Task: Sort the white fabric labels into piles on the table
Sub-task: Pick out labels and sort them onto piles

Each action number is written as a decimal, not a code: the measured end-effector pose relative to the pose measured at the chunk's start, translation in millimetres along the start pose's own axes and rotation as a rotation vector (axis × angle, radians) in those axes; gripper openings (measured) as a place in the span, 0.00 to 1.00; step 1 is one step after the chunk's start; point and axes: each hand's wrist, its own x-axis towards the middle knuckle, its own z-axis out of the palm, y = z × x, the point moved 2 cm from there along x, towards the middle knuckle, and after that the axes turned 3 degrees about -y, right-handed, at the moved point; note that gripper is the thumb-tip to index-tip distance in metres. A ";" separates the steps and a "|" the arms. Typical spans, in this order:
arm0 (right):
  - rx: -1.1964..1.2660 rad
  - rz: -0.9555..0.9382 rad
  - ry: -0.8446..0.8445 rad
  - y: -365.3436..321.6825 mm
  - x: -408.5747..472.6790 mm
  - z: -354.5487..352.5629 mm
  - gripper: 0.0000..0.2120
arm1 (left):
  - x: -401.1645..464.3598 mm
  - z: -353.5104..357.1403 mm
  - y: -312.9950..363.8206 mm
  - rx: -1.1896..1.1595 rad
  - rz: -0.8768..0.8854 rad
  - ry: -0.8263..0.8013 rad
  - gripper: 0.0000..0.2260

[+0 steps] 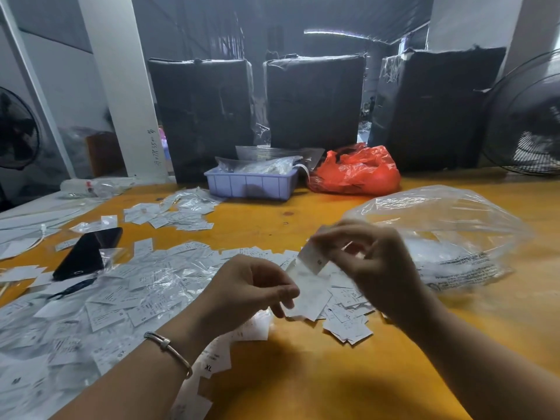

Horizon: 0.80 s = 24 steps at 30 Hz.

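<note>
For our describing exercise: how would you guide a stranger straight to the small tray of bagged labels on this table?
Start at the three dark wrapped bales behind the orange table. At their foot, on the table's far edge, sits the lilac plastic tray, stuffed with clear bags. It is the only rigid box there; its right-hand neighbour is a crumpled red plastic bag.

- Two hands: left hand (253, 287) and right hand (371, 262), low in the middle of the frame
- One bracelet (168, 347), on the left wrist
- White labels (127, 304): too many to count, strewn over the left half
- One black phone (88, 253), at left
- One lilac tray (251, 184), upper middle
- One red bag (356, 171), beside the tray
- One big clear bag (448, 234), at right
- Three black wrapped bales (315, 98), across the top
- Two fans (527, 116), one at each edge
</note>
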 end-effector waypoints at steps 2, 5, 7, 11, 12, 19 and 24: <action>0.167 0.005 0.149 -1.7 1.6 -13.3 0.17 | -0.3 -1.2 2.1 -0.061 0.047 0.055 0.03; 0.270 -0.024 0.163 -7.0 1.4 -20.3 0.23 | -0.9 -0.8 4.2 -0.116 0.100 0.073 0.02; 0.253 -0.044 0.136 -11.1 0.2 -19.2 0.25 | -1.3 -0.3 5.1 -0.121 0.115 0.085 0.04; 0.163 -0.105 0.094 -19.6 -1.6 -19.3 0.26 | -2.1 -1.8 6.2 -0.103 0.128 0.115 0.05; 0.129 -0.120 0.093 -21.3 -2.0 -19.6 0.26 | -2.4 -1.8 6.5 -0.097 0.131 0.117 0.06; -0.085 -0.126 0.105 -20.1 -3.6 -14.9 0.26 | -3.3 -4.4 6.4 -0.080 0.129 0.137 0.07; -0.150 -0.148 0.059 -20.0 -4.1 -12.4 0.24 | -2.7 -5.2 5.7 -0.066 0.124 0.145 0.07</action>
